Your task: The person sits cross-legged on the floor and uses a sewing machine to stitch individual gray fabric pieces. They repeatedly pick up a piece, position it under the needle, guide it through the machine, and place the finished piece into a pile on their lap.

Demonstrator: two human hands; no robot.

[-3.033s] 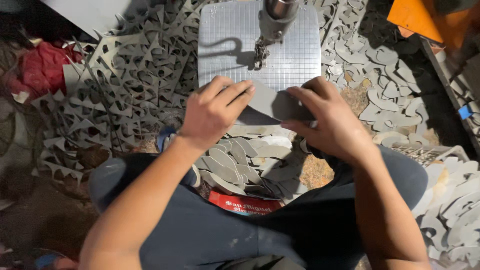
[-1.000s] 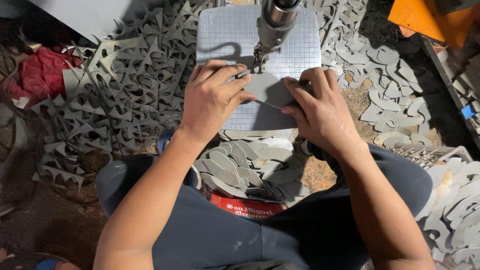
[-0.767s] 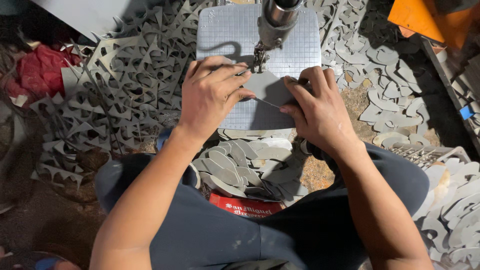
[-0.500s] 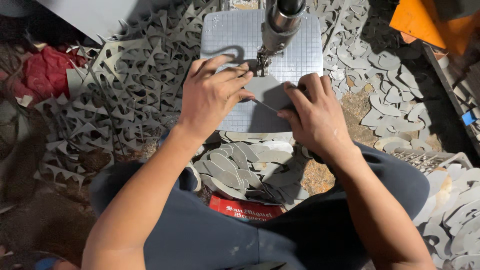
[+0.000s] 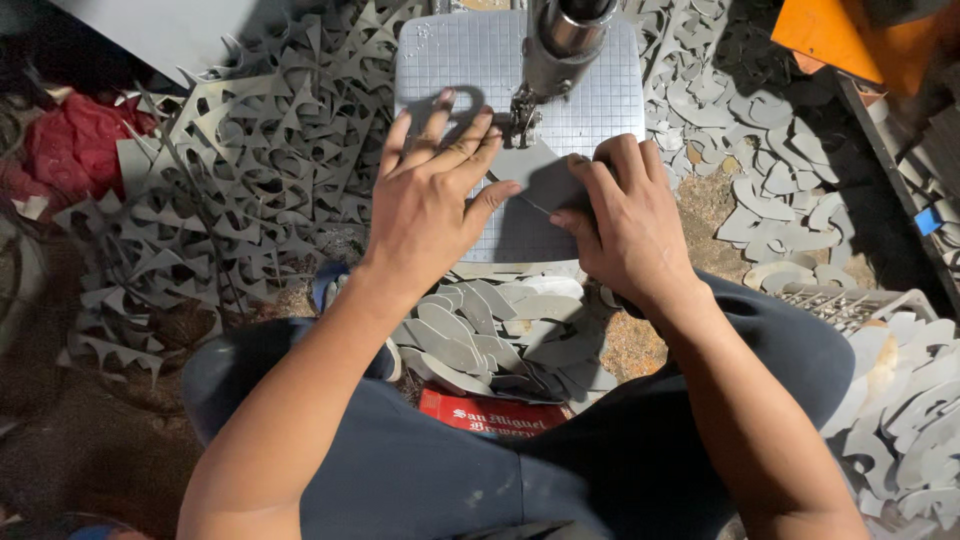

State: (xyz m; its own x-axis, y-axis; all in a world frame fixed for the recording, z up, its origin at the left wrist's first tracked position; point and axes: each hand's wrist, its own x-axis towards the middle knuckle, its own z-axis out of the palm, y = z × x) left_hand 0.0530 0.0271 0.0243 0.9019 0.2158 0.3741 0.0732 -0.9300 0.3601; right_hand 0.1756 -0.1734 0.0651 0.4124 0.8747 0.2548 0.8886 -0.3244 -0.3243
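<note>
My left hand (image 5: 432,196) lies flat, fingers spread, pressing a grey sheet piece (image 5: 548,186) onto the gridded machine table (image 5: 460,62). My right hand (image 5: 625,220) presses the same piece from the right, fingers curled over its edge. The piece's far end sits under the metal cutting head (image 5: 548,55) at the table's middle. Much of the piece is hidden under both hands.
Heaps of grey cut-out scraps (image 5: 210,190) cover the floor left and right of the table. Oval grey cut pieces (image 5: 490,330) pile between my knees above a red crate (image 5: 490,415). A red cloth (image 5: 70,140) lies far left, an orange object (image 5: 830,35) top right.
Both hands have pushed the grey piece forward across the table toward the cutting head. The left fingers have spread flatter on it.
</note>
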